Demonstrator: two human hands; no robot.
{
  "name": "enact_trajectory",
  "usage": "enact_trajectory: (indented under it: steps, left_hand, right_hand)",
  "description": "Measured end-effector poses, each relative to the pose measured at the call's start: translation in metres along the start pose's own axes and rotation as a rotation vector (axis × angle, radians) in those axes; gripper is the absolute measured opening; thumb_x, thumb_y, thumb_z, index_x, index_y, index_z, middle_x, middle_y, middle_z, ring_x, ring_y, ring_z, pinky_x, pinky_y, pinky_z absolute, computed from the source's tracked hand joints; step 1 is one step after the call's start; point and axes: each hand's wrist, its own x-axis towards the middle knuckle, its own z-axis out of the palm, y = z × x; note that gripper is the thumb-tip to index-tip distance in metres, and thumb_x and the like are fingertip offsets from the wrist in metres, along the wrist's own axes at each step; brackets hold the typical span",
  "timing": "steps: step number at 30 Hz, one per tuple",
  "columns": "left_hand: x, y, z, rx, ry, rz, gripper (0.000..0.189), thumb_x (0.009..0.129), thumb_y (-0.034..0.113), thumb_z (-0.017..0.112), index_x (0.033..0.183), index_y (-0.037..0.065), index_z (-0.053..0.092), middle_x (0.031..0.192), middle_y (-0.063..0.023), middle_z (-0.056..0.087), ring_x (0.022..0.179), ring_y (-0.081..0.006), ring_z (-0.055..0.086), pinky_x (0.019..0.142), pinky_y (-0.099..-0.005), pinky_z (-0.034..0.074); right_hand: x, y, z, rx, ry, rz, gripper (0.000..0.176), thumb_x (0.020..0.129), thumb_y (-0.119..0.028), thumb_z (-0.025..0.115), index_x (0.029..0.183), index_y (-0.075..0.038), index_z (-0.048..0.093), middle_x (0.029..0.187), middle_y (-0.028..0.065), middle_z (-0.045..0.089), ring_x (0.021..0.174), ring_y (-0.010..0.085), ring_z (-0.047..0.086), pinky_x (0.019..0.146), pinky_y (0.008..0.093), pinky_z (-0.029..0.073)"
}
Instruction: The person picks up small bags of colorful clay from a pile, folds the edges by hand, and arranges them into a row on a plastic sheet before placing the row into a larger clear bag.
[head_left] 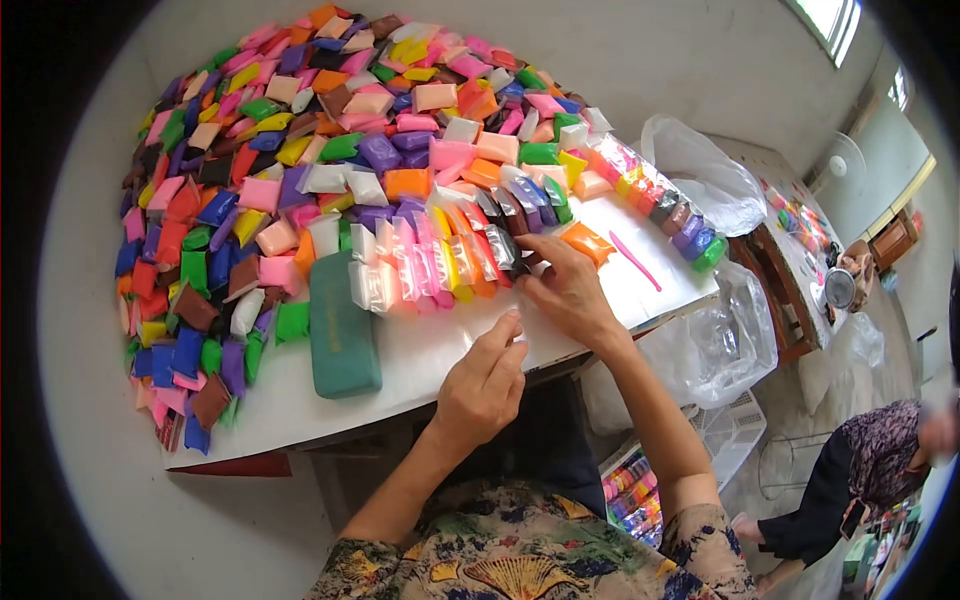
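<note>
A row of small clear-wrapped packets (425,262), coloured white, peach, pink, yellow, orange, red and black, lies side by side on the white table top. My right hand (570,290) is closed at the row's right end, thumb and fingers around a black packet (508,250). Below the row, near the table's front edge, my left hand (482,382) is loosely closed, and I see nothing in it. A green oblong case (342,330) stands against the row's left end. Behind the row lie brown, purple and green packets (535,200). Beside my right hand is a loose orange packet (588,243).
A large heap of mixed coloured packets (290,150) covers the table's back and left. At right lie a pink strip (635,260), a finished-looking wrapped row (660,205) and clear plastic bags (720,330). A crate (730,430) stands below. Another person (870,470) is at lower right.
</note>
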Motion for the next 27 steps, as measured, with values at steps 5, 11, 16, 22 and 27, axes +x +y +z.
enact_trajectory:
  steps: [5,11,16,22,27]
  left_hand:
    - [0.002,-0.001,-0.005,-0.058,-0.039,-0.008,0.027,0.078,-0.01,0.062,0.104,-0.006,0.06,0.124,-0.0242,0.059,0.101,-0.0337,0.067,0.085,-0.0386,0.057]
    - [0.006,0.011,-0.042,-0.093,-0.127,-0.016,0.029,0.075,-0.008,0.064,0.104,-0.004,0.061,0.12,-0.023,0.061,0.097,-0.0332,0.067,0.082,-0.0396,0.055]
    - [0.022,0.024,-0.109,0.09,-0.144,-0.019,0.025,0.079,-0.012,0.062,0.102,-0.002,0.064,0.109,-0.02,0.067,0.093,-0.031,0.069,0.081,-0.0378,0.055]
    - [0.07,-0.028,-0.158,0.125,0.064,-0.322,0.011,0.094,0.005,0.059,0.102,-0.001,0.064,0.095,-0.0093,0.068,0.078,-0.016,0.063,0.07,-0.0278,0.051]
    - [0.106,-0.099,-0.181,-0.405,0.195,-0.603,0.016,0.097,0.009,0.056,0.106,0.001,0.065,0.091,-0.0057,0.069,0.07,-0.0063,0.058,0.064,-0.0207,0.048]
  right_hand:
    - [0.0,-0.007,0.003,0.02,0.031,0.043,0.04,0.078,-0.007,0.066,0.117,0.003,0.062,0.11,0.0184,0.065,0.093,0.0329,0.064,0.085,0.0404,0.051]
    - [-0.006,-0.006,0.002,0.005,0.057,0.041,0.039,0.079,-0.006,0.068,0.116,0.003,0.062,0.11,0.0184,0.064,0.092,0.0313,0.065,0.084,0.0387,0.051]
    - [-0.022,-0.007,-0.008,0.017,0.125,0.058,0.034,0.081,-0.004,0.07,0.114,0.002,0.063,0.104,0.0164,0.065,0.085,0.0247,0.066,0.074,0.0345,0.053]
    - [-0.038,-0.008,-0.015,0.029,0.143,0.097,0.019,0.083,-0.004,0.069,0.101,0.001,0.066,0.087,0.0122,0.063,0.071,0.0216,0.064,0.066,0.033,0.051]
    - [-0.044,-0.012,-0.01,-0.053,0.207,0.034,0.01,0.083,-0.004,0.068,0.093,-0.001,0.065,0.081,0.0112,0.062,0.068,0.0222,0.063,0.065,0.0337,0.05]
